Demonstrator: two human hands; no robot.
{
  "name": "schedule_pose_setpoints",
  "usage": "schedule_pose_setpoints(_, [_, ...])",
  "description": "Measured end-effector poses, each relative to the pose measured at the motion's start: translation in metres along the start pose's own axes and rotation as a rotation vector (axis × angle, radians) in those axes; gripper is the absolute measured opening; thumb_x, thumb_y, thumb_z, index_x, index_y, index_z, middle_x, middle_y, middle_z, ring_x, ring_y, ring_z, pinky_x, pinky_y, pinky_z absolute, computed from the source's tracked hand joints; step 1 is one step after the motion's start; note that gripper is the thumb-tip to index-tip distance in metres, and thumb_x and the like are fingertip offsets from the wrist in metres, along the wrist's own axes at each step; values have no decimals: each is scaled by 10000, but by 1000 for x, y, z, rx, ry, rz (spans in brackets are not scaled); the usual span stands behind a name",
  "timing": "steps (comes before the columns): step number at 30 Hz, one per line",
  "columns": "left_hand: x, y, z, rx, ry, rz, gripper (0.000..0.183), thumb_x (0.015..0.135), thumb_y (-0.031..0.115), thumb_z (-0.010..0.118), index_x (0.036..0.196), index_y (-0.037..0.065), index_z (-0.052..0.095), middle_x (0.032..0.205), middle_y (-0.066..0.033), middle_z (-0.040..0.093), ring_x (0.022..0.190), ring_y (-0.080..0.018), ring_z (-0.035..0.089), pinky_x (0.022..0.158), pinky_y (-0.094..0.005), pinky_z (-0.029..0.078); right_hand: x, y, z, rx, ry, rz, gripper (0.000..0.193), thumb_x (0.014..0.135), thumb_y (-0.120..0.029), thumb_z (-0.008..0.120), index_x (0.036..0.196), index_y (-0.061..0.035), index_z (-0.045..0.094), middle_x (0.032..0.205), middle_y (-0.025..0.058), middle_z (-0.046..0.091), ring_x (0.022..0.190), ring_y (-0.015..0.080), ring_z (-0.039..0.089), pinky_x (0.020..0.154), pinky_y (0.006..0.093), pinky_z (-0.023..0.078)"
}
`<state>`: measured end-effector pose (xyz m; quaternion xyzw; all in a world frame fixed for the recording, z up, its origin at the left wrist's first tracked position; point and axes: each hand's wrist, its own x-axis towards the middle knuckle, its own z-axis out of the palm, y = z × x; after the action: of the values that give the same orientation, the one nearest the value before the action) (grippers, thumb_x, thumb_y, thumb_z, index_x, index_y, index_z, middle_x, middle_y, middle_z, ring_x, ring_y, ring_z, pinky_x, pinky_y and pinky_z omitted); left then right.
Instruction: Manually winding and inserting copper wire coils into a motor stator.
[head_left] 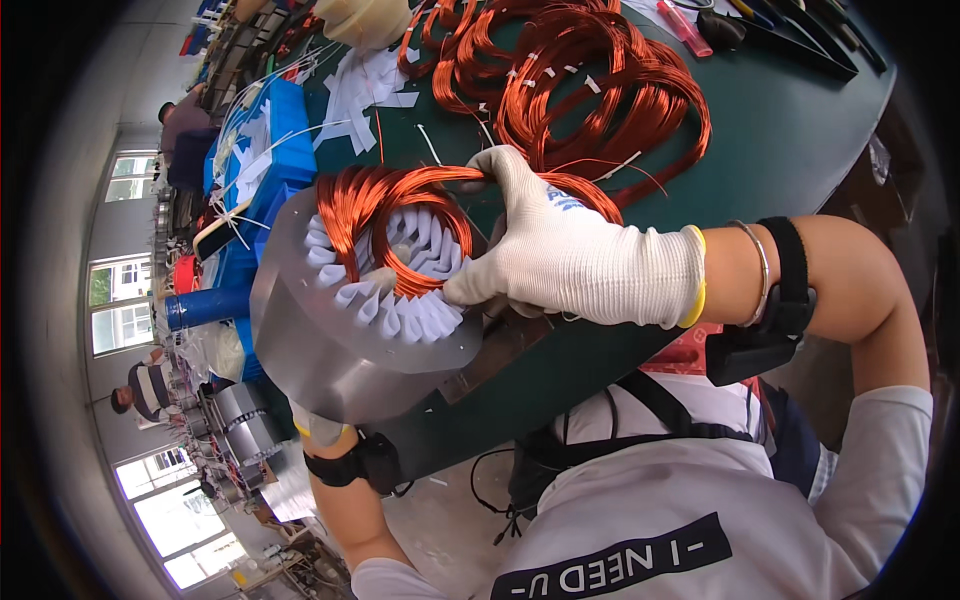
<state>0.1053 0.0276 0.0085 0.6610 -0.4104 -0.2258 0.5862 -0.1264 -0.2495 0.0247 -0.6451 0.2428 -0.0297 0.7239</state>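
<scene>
A grey metal motor stator core (330,345) stands tilted at the table's near edge, with white paper slot liners (405,318) fanned around its bore. A bundle of orange-red copper wire coils (345,210) lies over the liners and loops across the opening. My right hand (540,235), in a white knit glove, is closed on the coil loop at the core's right side, thumb low by the liners and fingers at the top strands. My left hand (322,428), gloved too, is mostly behind the core's lower left; a pale tip inside the bore may be its finger.
More copper coils (600,90) with white ties lie on the green table (790,130). Near them are white paper strips (360,100), a blue bin (290,125), a pink marker-like tool (685,28) and dark hand tools (800,35). Two people are farther off at left.
</scene>
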Motion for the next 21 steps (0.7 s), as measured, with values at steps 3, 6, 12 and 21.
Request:
schedule_pose_setpoints(3, [1,10,0,51,8,-2,662,921,401,654,1386,-17,434,1260,-130,571,1023,-214,600,868,-336,501,-1,0,0,68,-16,58,918,739,-246,827,1427,-43,253,799,130,617,620,163,603,550,309,507])
schedule_pose_setpoints(6, [1,15,9,100,16,-7,666,914,403,662,1383,-14,438,1248,-126,578,1001,-211,607,854,-333,505,4,-1,-3,-89,-12,-80,854,749,-232,810,1392,-43,282,789,151,618,619,177,616,552,315,507])
schedule_pose_setpoints(12, [-3,27,24,191,41,-11,675,898,407,678,1376,-9,445,1222,-117,592,955,-207,623,826,-328,512,1,-20,-4,-503,-115,-274,651,813,-128,680,1333,15,315,794,235,653,795,403,684,677,443,543])
schedule_pose_setpoints(21, [-42,45,21,322,102,-58,687,875,414,701,1367,0,457,1185,-104,613,888,-200,646,785,-319,523,-36,13,-6,-1247,184,-929,484,760,-119,597,1189,102,566,754,104,644,694,261,672,676,369,539])
